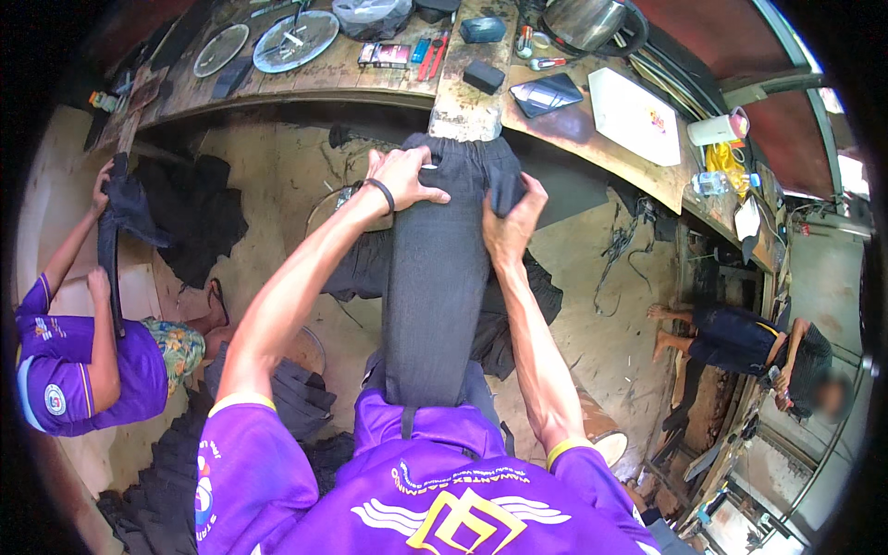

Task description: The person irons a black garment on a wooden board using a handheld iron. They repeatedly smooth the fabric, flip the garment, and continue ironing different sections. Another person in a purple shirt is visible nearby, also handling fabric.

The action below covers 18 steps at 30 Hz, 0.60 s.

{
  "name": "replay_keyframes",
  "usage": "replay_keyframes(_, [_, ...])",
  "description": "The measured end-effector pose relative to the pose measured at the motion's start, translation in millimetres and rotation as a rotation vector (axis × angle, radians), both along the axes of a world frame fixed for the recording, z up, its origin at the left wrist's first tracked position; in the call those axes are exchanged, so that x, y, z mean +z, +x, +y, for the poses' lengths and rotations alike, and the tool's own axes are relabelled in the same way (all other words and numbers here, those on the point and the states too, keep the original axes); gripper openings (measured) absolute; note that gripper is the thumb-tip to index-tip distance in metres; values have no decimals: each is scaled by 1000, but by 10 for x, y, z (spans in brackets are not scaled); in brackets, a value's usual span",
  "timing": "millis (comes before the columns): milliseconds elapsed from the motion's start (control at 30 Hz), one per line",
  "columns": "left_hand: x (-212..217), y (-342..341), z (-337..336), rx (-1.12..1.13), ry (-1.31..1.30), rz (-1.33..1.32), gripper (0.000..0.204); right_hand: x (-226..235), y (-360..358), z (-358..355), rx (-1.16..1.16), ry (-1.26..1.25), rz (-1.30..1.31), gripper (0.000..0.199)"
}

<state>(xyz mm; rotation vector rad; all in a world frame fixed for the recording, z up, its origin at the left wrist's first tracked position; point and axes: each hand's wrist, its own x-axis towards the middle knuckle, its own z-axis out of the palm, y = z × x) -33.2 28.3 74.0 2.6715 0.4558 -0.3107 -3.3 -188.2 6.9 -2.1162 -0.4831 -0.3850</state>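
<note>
The garment point(433, 287) is black, the shirt point(319, 518) purple and yellow, the shorts point(176, 351) multicoloured and patterned.

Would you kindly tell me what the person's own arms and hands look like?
The left hand and right hand wear no gloves. A thin dark band circles the left wrist. Both forearms are bare below short purple sleeves with yellow edging; the left sleeve also carries printed markings.

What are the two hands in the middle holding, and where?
A dark garment, near its gathered waistband: the right hand grips a fold at the right edge; the left hand touches the left edge, its grip unclear.
</note>
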Motion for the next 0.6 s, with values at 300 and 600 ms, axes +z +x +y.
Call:
replay_keyframes(300, [-674, 19, -395, 133, 34, -476, 152, 504, -1507, -331, 1302, -171, 836, 73])
replay_keyframes(600, [-598, 141, -181, 172, -53, -294, 157, 271, -1554, -339, 1115, 34, 461, 69])
